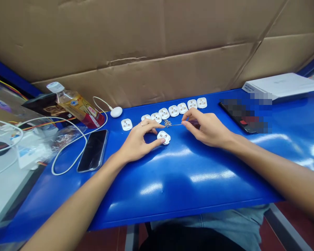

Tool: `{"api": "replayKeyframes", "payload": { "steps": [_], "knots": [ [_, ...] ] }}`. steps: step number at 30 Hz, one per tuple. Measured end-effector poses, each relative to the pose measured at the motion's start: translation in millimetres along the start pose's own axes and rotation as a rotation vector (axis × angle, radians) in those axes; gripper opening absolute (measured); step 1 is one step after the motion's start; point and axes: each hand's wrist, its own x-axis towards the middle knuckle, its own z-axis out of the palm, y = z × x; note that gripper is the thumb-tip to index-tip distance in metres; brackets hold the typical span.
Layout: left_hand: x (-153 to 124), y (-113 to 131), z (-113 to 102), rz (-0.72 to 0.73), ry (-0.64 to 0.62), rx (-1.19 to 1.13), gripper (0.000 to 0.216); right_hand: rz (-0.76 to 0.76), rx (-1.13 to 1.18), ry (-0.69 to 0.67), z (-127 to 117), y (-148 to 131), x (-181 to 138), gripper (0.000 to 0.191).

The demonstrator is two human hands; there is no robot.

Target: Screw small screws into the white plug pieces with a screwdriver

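My left hand [140,139] steadies a white plug housing [163,136] on the blue table, with the thumb on its near edge. Its index finger stretches to a small heap of tiny metal screws [167,123], just beyond the housing. My right hand [205,128] is closed in a pinch round what looks like a thin screwdriver [176,124]. The shaft points left, its tip close to the heap and my left index finger; the palm partly hides a dark reddish handle. Behind the heap, several similar white housings [173,111] with brass-coloured parts stand in a row.
Another housing [126,124] lies apart on the left. Further left are a phone [92,150], a white cable [57,164], a white round device [116,112] and a drink bottle [80,108]. A dark flat object [237,116] and white box [282,85] are right. Cardboard [146,45] rises behind.
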Motion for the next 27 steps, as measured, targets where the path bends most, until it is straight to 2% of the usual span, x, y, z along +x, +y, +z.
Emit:
{"api": "replayKeyframes", "payload": {
  "steps": [6,11,16,27],
  "knots": [
    [0.3,-1.3,3.8,-0.129,0.090,-0.189,0.035,-0.034,0.045,0.061,-0.1,-1.7,-2.5,0.011],
    [1.1,0.8,6.0,-0.191,0.156,-0.286,0.034,-0.190,-0.028,0.192,-3.0,-11.6,-6.9,0.008],
    [0.9,2.4,5.3,-0.137,0.170,-0.257,0.035,-0.314,-0.072,0.247,-5.0,-21.5,-10.7,0.005],
    [0.0,6.7,2.4,0.016,0.199,-0.179,0.014,-0.342,-0.088,0.241,-6.5,-27.2,-13.7,0.004]
  ]
}}
